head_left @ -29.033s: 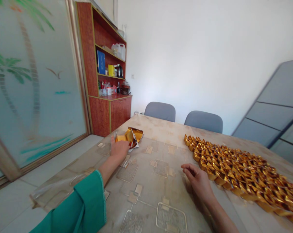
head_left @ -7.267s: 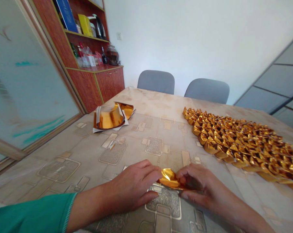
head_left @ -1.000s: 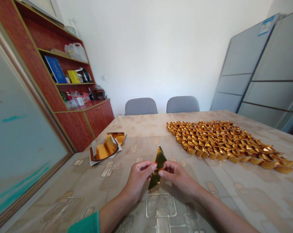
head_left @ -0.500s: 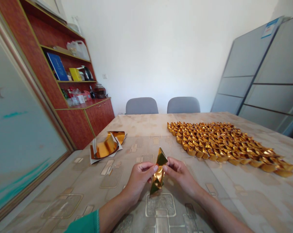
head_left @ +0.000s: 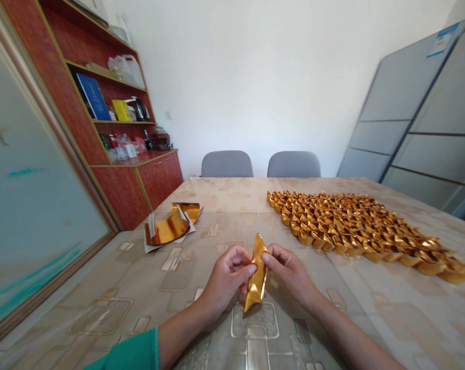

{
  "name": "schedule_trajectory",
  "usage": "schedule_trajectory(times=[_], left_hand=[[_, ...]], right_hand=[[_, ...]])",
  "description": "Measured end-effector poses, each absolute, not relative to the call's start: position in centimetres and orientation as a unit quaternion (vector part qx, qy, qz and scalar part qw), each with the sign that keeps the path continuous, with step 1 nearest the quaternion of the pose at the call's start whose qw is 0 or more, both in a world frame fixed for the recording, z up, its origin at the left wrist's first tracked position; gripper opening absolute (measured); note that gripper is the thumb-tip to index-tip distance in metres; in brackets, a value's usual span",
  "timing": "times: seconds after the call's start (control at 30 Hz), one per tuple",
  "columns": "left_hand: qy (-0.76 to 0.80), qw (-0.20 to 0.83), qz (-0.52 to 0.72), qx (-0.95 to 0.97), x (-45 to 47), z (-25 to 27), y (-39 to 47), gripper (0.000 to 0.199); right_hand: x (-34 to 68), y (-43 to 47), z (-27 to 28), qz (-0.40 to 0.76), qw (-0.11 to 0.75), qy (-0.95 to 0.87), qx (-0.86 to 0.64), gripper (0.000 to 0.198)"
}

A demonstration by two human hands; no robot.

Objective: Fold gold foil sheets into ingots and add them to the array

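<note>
A piece of folded gold foil paper [head_left: 257, 280], long and narrow with pointed ends, is held just above the table near its front. My left hand [head_left: 229, 272] pinches its left edge between thumb and fingers. On the other edge, my right hand [head_left: 288, 270] grips it with the thumb on the near face. Fingertips behind the paper are partly hidden. Off to the left lies a loose stack of gold foil sheets [head_left: 166, 229], curled and with white backs. Many folded gold paper ingots [head_left: 348, 223] stand in close rows on the right.
A patterned cover lies over the table [head_left: 217, 200]. Two grey chairs [head_left: 227, 164] stand at its far side. At the left is a red-brown shelf cabinet [head_left: 120, 185] with bottles and a kettle, beside a sliding door [head_left: 35, 205]. A grey cabinet [head_left: 386, 103] stands on the right.
The foil piece has gone from an opened-out shape with flared dark tips to a flatter, narrow strip. Both hands keep hold of it. The view has shifted slightly.
</note>
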State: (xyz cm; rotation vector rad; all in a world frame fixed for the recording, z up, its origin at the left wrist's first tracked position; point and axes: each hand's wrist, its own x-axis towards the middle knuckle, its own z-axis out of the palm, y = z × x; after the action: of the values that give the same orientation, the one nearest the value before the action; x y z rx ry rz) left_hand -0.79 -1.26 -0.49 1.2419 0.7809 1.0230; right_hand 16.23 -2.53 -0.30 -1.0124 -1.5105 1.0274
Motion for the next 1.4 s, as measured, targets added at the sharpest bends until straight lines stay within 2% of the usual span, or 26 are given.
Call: schedule_trajectory(times=[0.13, 0.27, 0.53, 0.73, 1.03, 1.17, 1.23, 1.4], left_hand=[[0.351, 0.594, 0.486, 0.537, -1.0, -0.4, -0.8, 0.027], [0.372, 0.561, 0.518, 0.528, -1.1, -0.5, -0.5, 0.033], [0.371, 0.503, 0.547, 0.557, -1.4, -0.5, -0.6, 0.026], [0.359, 0.567, 0.479, 0.566, -1.4, -0.5, -0.2, 0.025], [0.402, 0.579, 0.537, 0.464, -1.8, 0.0, 0.4, 0.029], [0.401, 0.621, 0.522, 0.425, -2.2, 0.4, 0.3, 0.031], [0.389, 0.644, 0.490, 0.440, -2.1, 0.3, 0.0, 0.032], [0.355, 0.646, 0.467, 0.488, -1.4, -0.1, -0.6, 0.037]], right_hand=[[16.1, -2.8, -0.5, 0.462, 0.460, -0.637, -0.412, 0.045], [15.6, -2.9, -1.2, 0.517, 0.438, -0.628, -0.383, 0.036], [15.5, -2.7, -1.5, 0.476, 0.443, -0.654, -0.387, 0.035], [16.0, -3.1, -0.9, 0.421, 0.409, -0.708, -0.394, 0.029], [16.5, -2.6, -1.7, 0.421, 0.429, -0.671, -0.434, 0.040], [16.5, -2.9, -0.6, 0.372, 0.463, -0.689, -0.416, 0.013], [16.3, -3.1, -0.2, 0.337, 0.447, -0.731, -0.390, 0.024], [16.3, -3.2, 0.0, 0.262, 0.405, -0.804, -0.347, 0.007]])
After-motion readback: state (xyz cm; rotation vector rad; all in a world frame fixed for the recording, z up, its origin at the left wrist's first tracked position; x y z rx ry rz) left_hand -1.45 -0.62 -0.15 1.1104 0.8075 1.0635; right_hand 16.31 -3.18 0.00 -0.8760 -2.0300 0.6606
